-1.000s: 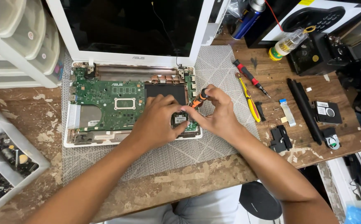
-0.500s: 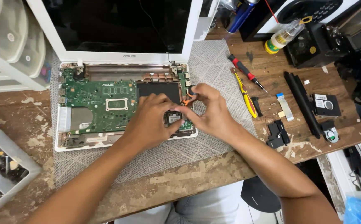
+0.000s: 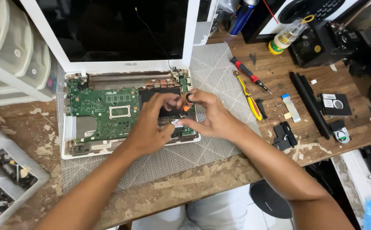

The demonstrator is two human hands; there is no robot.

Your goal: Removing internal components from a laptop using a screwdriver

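small orange and black screwdriver (image 3: 187,102) standing upright over the right end of the green board (image 3: 104,113), inside the open white laptop (image 3: 130,64). pinched near the top by the right hand (image 3: 213,119), fingers curled around it. left hand (image 3: 149,127) bent close beside, fingertips down by the tip on the dark part of the board; cannot tell if pinching something tiny there.

probably light and stiff, a bit slippery on the thin shaft. best held at the fat top end, with the other hand keeping the tip steady. board thin and easy to hurt, so gentle pushes only, and hands on its edges.

laptop lying on a grey woven mat (image 3: 219,68) on a worn wooden table (image 3: 185,183). to the right, a red screwdriver (image 3: 250,75), a yellow tool (image 3: 249,97), a long black bar (image 3: 309,102) and small black parts (image 3: 284,135). clear plastic drawers (image 3: 10,55) on the left, and a parts tray (image 3: 6,179) near the front corner. crowded all round, little spare room.
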